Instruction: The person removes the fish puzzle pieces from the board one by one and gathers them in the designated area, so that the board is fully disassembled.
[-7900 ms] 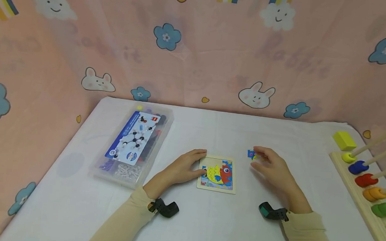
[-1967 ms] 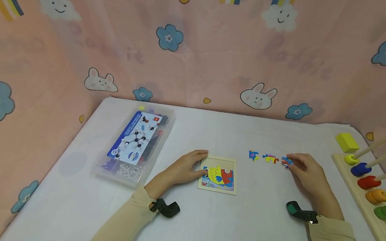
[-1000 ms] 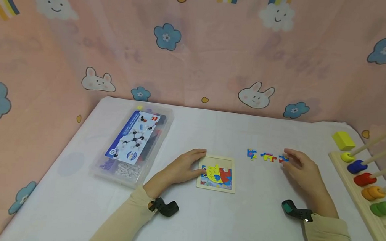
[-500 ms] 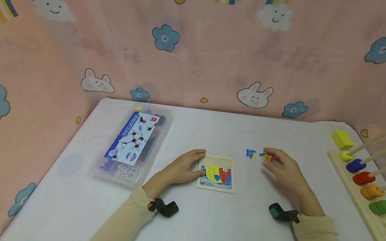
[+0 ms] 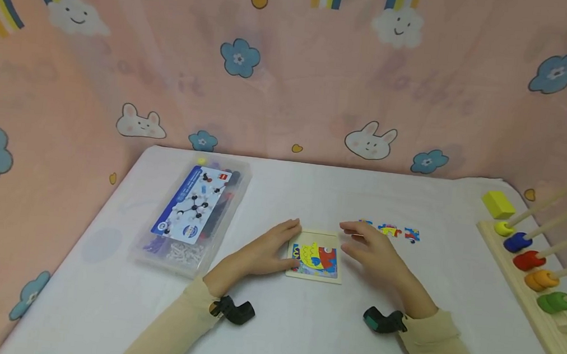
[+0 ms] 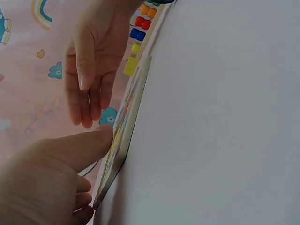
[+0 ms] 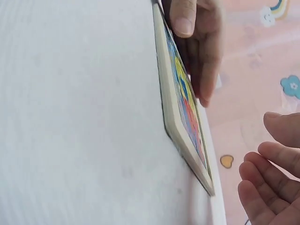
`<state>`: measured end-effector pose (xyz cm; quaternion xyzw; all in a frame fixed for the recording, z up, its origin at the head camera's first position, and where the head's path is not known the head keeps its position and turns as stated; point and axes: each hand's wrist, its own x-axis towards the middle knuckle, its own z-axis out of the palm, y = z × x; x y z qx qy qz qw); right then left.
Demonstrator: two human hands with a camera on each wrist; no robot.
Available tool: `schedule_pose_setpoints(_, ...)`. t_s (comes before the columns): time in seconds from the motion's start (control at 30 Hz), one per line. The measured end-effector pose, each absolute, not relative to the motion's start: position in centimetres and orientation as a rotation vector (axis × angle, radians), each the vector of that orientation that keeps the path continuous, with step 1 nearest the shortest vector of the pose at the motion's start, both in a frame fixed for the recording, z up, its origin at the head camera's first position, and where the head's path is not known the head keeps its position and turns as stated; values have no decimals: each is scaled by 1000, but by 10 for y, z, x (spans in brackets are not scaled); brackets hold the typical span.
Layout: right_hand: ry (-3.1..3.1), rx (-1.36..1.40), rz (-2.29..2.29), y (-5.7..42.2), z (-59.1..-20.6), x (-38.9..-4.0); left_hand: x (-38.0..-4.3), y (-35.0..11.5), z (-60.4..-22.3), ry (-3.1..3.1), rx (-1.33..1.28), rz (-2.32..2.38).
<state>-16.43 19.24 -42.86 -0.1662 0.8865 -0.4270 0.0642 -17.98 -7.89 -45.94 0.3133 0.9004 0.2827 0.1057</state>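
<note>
A small square wooden jigsaw puzzle with a yellow and red fish lies on the white table; bare wood shows along its upper strip. My left hand holds its left side, the thumb over the picture and the fingers along the edge. Close to the right edge hovers my right hand. Its fingers are loosely bent, and its palm shows bare in the left wrist view. Behind it is a row of three loose puzzle pieces: a blue one partly hidden by the hand, a yellow-and-red one, and a red-and-blue one.
To the left lies a clear plastic box with a molecule picture on its label. A wooden bead stacker with upright pegs stands at the right edge, a yellow block behind it. A pink patterned cloth hangs behind the table.
The loose pieces have grown from one to three, and the puzzle's upper right part is gone from the frame. My right hand has moved left from the row; my left hand stays put.
</note>
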Motion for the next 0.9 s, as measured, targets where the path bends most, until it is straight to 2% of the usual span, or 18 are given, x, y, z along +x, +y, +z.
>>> schedule_pose_setpoints(0.47, 2580, -760, -1256, 136, -434, -163, -168, -81, -465, 2763, 950, 785)
schedule_pose_setpoints(0.9, 2729, -765, -1080, 114, -446, -158, -169, -84, -467, 2771, 1011, 831)
